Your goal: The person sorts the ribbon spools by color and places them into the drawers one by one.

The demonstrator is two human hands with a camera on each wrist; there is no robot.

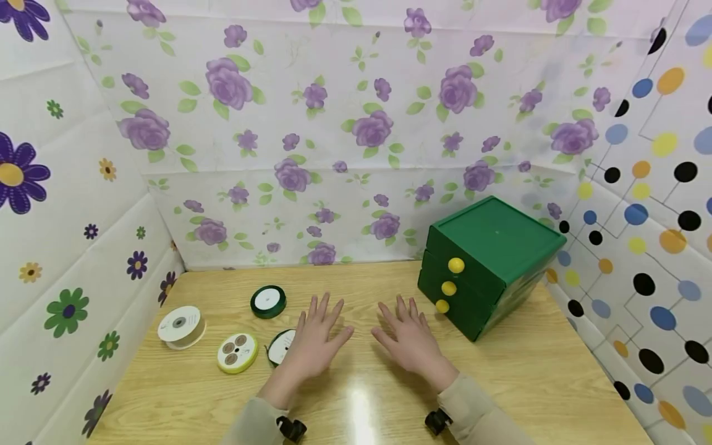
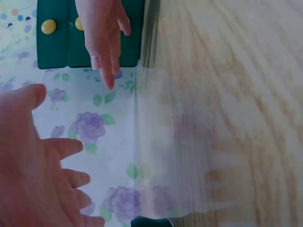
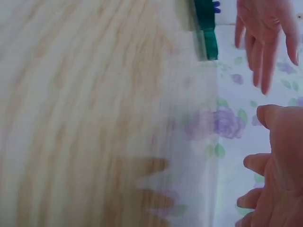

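My left hand (image 1: 316, 343) is held over the wooden table with its fingers spread and nothing in it. Its near side partly covers a ribbon spool (image 1: 280, 346) with a white face and dark edge. To the right, my right hand (image 1: 410, 340) is likewise spread and holds nothing. Beyond its fingertips stands a green drawer box (image 1: 497, 247) with three yellow knobs, its drawers closed. In the left wrist view, the right hand (image 2: 105, 40) overlaps the drawer box (image 2: 56, 49). The right wrist view shows the left hand (image 3: 266, 33) with fingers extended.
Left of my hands lie a dark green ribbon spool (image 1: 268, 301), a yellow-edged spool (image 1: 237, 353) and a thicker white spool (image 1: 181, 326). The wooden table (image 1: 500, 395) meets flowered cloth (image 1: 334, 204) at the back, with patterned cloth on both sides.
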